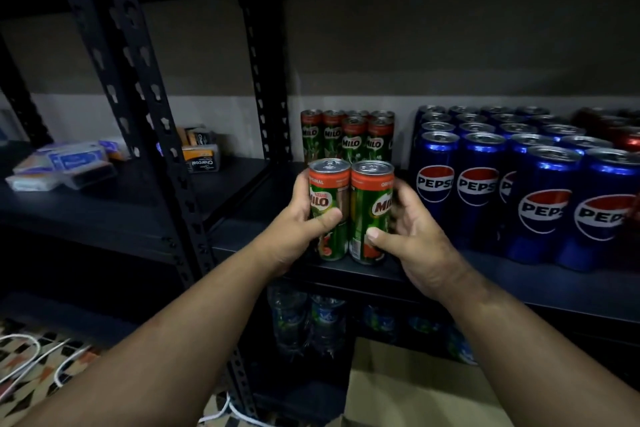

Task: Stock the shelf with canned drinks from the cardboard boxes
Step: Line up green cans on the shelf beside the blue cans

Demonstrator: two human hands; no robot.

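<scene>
Gripping two Milo cans (349, 211) upright on the shelf (519, 282), both hands (349, 229) hold one each.

"MILO" reads on the green cans (349, 210). "PEPSI" marks the blue cans (540, 204). "Charcoal" shows on a small pack (202, 161).

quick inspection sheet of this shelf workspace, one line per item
surface: dark shelf board, cans standing on it
job's things: two Milo cans at the front edge; more Milo cans behind; cardboard box below
clutter: Pepsi cans; small packets on the left shelf; water bottles underneath
grips: left hand and right hand each hold one front can
cables: white cable on the floor
surroundings: perforated rack upright
</scene>
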